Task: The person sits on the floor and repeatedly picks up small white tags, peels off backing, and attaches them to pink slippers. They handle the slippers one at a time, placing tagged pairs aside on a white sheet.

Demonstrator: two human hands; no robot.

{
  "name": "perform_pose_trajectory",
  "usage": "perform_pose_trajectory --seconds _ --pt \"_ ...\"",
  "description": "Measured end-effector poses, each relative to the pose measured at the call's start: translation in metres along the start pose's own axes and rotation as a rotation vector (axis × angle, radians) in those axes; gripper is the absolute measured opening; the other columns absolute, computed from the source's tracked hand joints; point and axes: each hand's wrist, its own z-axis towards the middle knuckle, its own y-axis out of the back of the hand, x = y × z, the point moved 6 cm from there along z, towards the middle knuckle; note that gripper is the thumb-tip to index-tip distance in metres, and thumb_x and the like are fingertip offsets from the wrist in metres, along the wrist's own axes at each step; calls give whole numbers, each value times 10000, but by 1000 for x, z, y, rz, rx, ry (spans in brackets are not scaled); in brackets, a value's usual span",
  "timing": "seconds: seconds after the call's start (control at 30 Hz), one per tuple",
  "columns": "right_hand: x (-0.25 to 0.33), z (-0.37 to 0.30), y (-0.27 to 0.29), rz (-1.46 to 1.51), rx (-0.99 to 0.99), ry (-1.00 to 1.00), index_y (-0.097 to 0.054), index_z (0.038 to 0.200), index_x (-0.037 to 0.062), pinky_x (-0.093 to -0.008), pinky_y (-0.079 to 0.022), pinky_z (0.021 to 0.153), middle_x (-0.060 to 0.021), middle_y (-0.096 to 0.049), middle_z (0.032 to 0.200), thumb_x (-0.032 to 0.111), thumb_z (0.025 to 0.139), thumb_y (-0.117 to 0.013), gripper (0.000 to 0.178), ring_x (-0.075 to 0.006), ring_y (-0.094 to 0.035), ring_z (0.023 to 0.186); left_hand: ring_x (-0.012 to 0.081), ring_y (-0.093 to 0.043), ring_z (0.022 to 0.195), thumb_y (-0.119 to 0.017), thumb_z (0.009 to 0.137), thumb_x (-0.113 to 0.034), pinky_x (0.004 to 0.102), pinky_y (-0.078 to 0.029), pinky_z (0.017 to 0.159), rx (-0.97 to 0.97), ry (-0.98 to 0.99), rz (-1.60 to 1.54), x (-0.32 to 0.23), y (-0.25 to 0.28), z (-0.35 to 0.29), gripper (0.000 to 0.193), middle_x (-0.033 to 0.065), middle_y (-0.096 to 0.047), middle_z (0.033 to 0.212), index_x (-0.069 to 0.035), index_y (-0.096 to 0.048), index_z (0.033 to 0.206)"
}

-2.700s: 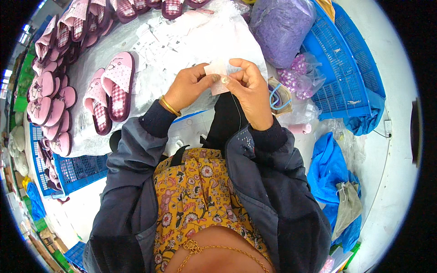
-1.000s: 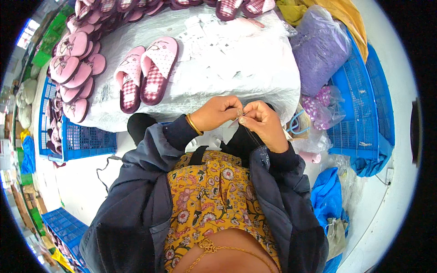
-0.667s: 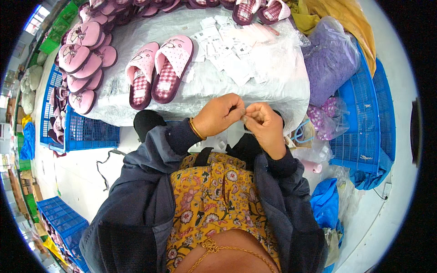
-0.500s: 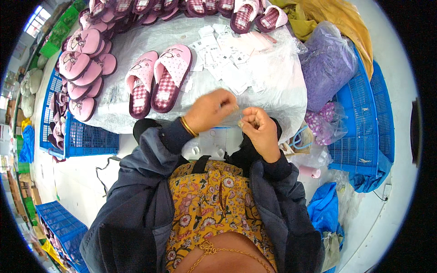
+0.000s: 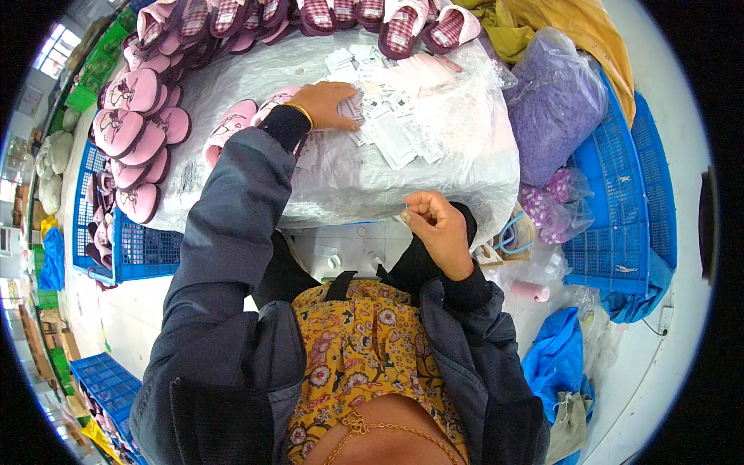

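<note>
My left hand (image 5: 322, 106) is stretched out over the worktable, thumb and fingers apart, at the left edge of a heap of white paper tags (image 5: 391, 139). Whether a tag is between its fingertips I cannot tell. Beneath and beside that arm lies a pair of pink slippers (image 5: 229, 132), mostly hidden by the sleeve. My right hand (image 5: 438, 225) is raised in front of the table's near edge, its fingers pinched together. A tiny, thin pale thing shows at its fingertips, too small to name.
Stacked pink slippers (image 5: 132, 139) line the table's left side, with more checked-insole slippers (image 5: 318, 15) along the back. Clear plastic sheeting (image 5: 325, 190) covers the tabletop. At right stand a purple bag (image 5: 554, 101) and a blue crate (image 5: 612, 209); another blue crate (image 5: 143, 248) is at left.
My left hand has moved forward and left, away from my right hand, to the paper tags. Its sleeve now covers much of the slipper pair. My right hand stays pinched, slightly lower.
</note>
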Motion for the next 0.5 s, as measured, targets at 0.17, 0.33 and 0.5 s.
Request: perform_pose_trajectory --seconds 0.17,0.33,0.5 --pt "-6 -1 -2 65 7 -25 -634 1106 8 -223 -475 677 -22 -677 889 77 884 -702 242 -53 -571 754 290 -580 1174 -616 847 -549 437 -429 986 -19 -24 68 -17 13 -6 611 105 -620 1299 -107 -624 1269" --pt "-6 -2 -1 87 0 -22 -635 1102 12 -219 -468 676 -16 -670 879 75 883 -702 238 -51 -566 752 279 -662 912 -555 903 -313 429 -464 846 -72 -134 323 -32 9 -14 249 86 -697 972 -102 -665 975" --pt "-5 -5 0 84 -7 6 -635 1093 10 -217 -465 670 -17 -671 878 78 884 -702 230 -48 -562 748 262 -675 790 -580 848 -206 403 -469 776 -242 -113 388 -44 15 -34 123 71 -690 796 -113 -657 827"
